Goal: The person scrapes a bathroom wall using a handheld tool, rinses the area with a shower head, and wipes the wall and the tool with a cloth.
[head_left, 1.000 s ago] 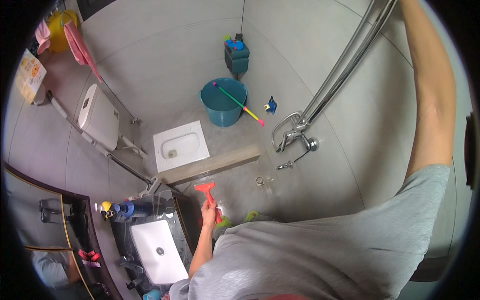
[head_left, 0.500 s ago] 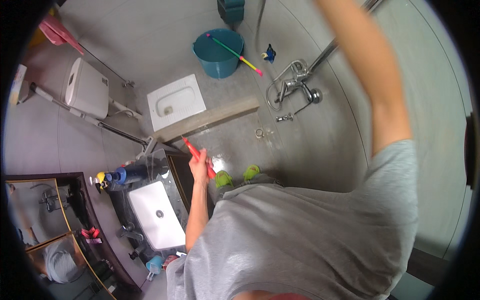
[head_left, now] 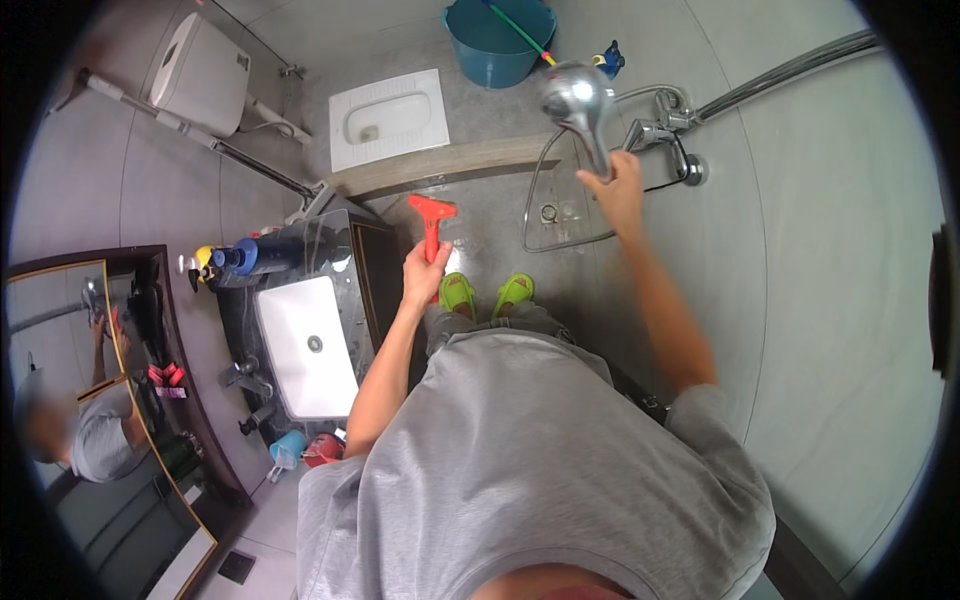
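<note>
— Down at your left hand, what are you gripping?

— You are clenching the handle of the red squeegee. Its long axis is running straight away from you, the wide blade at the far end, pointing at the wet floor in front of the low tiled step. The blade is hanging above the floor, I think; the view is too bent there to say whether it is touching.

— And the right hand?

— You are wrapping it around the handle of the chrome shower head and holding it up, the round face sitting above your fist and tilting left, toward the squeegee side. Its hose is looping down and back to the wall tap just right of your hand.

— Which one is nearer the wet patch?

— The left, with the squeegee. The shower head is standing higher and farther to the right, well apart from the blade, with the floor drain lying between the two. Your green slippers are sitting just behind the squeegee handle.

— What else is lying around you?

— The white basin is lying to your left with bottles at its far end, the squat toilet pan is sitting beyond the step, and the blue bucket is standing past that.
</note>
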{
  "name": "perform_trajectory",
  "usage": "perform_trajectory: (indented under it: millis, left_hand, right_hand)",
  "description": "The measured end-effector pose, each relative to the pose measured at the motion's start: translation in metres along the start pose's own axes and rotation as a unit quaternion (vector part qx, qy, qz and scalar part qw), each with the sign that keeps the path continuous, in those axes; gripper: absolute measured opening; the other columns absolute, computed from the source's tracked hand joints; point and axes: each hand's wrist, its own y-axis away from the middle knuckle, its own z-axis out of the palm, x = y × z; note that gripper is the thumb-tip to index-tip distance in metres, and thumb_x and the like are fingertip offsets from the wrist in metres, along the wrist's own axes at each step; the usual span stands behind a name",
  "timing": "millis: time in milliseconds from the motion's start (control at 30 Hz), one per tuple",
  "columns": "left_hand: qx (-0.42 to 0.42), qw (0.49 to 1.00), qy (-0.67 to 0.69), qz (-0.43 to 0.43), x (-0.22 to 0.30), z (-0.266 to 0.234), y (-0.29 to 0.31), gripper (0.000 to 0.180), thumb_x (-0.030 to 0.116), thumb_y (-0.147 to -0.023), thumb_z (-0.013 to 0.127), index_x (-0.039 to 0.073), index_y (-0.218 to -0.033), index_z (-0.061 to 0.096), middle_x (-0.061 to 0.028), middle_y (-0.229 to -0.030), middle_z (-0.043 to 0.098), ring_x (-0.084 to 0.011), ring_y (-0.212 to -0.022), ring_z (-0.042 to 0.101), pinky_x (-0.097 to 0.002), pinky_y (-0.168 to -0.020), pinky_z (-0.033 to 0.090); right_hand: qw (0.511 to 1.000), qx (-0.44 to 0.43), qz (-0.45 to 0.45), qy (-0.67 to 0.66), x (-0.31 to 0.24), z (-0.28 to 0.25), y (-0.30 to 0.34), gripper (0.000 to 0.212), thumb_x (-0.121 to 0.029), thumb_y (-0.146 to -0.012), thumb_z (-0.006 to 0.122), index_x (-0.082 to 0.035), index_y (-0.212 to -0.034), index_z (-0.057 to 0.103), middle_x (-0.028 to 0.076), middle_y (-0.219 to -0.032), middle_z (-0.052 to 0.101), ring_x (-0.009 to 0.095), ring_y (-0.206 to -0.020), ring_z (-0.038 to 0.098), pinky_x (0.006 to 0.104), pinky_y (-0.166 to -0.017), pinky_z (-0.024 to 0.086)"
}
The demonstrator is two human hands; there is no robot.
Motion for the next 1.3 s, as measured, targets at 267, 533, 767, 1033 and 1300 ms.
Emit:
perform_trajectory:
  millis: [267, 533, 767, 1033, 1300]
  left_hand:
    - [-0.053, 0.998, -0.010, -0.014, -0.006, 0.029, -0.012, 0.029, 0.030, -0.093, 0.059, 0.004, -0.103, 0.058, -0.0053, -0.074, 0.057, -0.0151, -0.064, 0.055, -0.0315, -0.059, 0.048]
    - [-0.060, 0.996, 0.019, -0.063, -0.018, 0.010, 0.018, 0.021, 0.023, -0.096, 0.057, 0.003, -0.101, 0.058, 0.0010, -0.069, 0.052, -0.0087, -0.058, 0.049, -0.0269, -0.053, 0.045]
    - [-0.087, 0.981, 0.122, -0.126, -0.048, 0.003, 0.030, 0.018, 0.023, -0.096, 0.057, 0.005, -0.098, 0.056, 0.0000, -0.072, 0.052, -0.0090, -0.059, 0.051, -0.0266, -0.052, 0.047]
    - [-0.073, 0.988, 0.073, -0.118, -0.034, 0.006, 0.036, 0.020, 0.025, -0.096, 0.058, 0.005, -0.099, 0.057, 0.0015, -0.070, 0.052, -0.0088, -0.058, 0.050, -0.0260, -0.052, 0.046]
    - [-0.125, 0.980, 0.085, -0.130, -0.018, 0.028, 0.008, 0.025, 0.025, -0.095, 0.060, 0.002, -0.105, 0.058, -0.0014, -0.073, 0.055, -0.0097, -0.056, 0.053, -0.0264, -0.050, 0.046]
  right_hand:
    - [1.000, -0.016, -0.003, 0.022, 0.069, -0.013, -0.030, 0.044, -0.025, -0.063, 0.088, -0.003, -0.092, 0.063, 0.015, -0.096, 0.058, 0.032, -0.087, 0.058, 0.0416, -0.072, 0.046]
    - [0.994, -0.033, 0.068, -0.079, 0.070, -0.001, -0.043, 0.039, -0.025, -0.067, 0.085, -0.006, -0.097, 0.067, 0.005, -0.066, 0.059, 0.020, -0.062, 0.058, 0.0349, -0.061, 0.046]
    - [0.999, -0.051, 0.003, 0.005, 0.085, 0.018, -0.036, 0.041, -0.029, -0.067, 0.084, -0.004, -0.089, 0.061, 0.016, -0.088, 0.050, 0.031, -0.079, 0.051, 0.0423, -0.072, 0.044]
    - [0.994, -0.051, 0.050, 0.077, 0.080, 0.026, -0.038, 0.035, -0.026, -0.068, 0.080, -0.004, -0.087, 0.060, 0.021, -0.097, 0.053, 0.040, -0.093, 0.055, 0.0462, -0.081, 0.047]
    - [0.995, -0.034, 0.063, 0.066, 0.075, 0.028, -0.044, 0.031, -0.026, -0.070, 0.079, -0.004, -0.081, 0.061, 0.012, -0.075, 0.059, 0.032, -0.083, 0.052, 0.0434, -0.073, 0.044]
